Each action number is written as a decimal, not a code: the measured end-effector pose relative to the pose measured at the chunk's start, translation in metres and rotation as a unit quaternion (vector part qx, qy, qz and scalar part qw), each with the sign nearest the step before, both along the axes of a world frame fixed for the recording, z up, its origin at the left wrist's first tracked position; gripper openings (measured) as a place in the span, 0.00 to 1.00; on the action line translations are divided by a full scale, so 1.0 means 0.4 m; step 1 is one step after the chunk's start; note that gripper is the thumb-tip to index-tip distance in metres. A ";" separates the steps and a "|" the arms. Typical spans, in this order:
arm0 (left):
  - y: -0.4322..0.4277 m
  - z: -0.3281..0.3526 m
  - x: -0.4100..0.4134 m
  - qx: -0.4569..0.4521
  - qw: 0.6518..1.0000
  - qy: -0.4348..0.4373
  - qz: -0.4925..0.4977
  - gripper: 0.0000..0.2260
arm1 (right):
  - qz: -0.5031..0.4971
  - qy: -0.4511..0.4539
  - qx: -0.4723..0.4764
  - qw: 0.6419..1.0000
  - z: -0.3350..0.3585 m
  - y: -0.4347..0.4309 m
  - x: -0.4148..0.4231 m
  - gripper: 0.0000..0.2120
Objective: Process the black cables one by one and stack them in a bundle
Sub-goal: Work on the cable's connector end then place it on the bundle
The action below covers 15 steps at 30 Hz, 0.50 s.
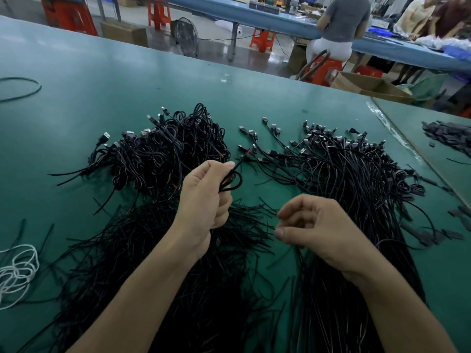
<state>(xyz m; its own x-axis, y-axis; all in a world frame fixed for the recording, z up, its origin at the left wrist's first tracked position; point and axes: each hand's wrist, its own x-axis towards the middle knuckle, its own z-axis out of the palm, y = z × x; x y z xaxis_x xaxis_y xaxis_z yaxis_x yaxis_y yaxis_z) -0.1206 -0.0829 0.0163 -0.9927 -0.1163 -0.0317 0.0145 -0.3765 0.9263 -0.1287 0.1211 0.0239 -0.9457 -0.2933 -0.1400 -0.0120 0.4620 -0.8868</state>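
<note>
Head view shows the left hand [204, 197] raised over the green surface [102, 85], fingers and thumb curled round a black cable [230, 180] that is folded into a small, tight loop sticking out past the thumb. The right hand [318, 225] hovers just beside it, lower and nearer the body, with fingers loosely bent and thumb tip close to the forefinger. Whether it pinches a thin strand cannot be told.

The heap of coiled cables [165, 154] lies beyond and to the left of the left hand, near it, so that hand is plainly the nearer one for setting the loop down; the move would likely go forward and leftward. The loose cables [351, 179] lie to the right, beyond and under the right hand. Their long axis runs from the near edge away from the person, fanning out to the plugs [318, 133] at the far end.

The cables look thin, round, rubbery and matt black, springy enough to hold curls. The plugs are small, boxy, with pale metal tips. Below both wrists spreads a mat of thin black strands [165, 250], straight and wiry, crossing at all angles. A white cord [17, 271] lies looped at the far left edge. The surface seems smooth and slightly glossy.
</note>
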 end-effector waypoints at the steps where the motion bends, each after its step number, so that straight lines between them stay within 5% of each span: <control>1: 0.000 0.004 0.003 0.005 1.000 0.011 -0.004 0.18 | -0.002 0.003 0.008 1.000 0.008 0.002 -0.001 0.12; 8: 0.001 0.028 0.013 0.006 0.999 0.049 0.013 0.15 | -0.010 0.061 0.163 0.985 -0.020 -0.018 0.013 0.08; 15: 0.003 0.024 0.021 -0.005 0.985 0.053 -0.165 0.14 | -0.232 0.188 -0.094 0.950 -0.016 -0.050 0.011 0.08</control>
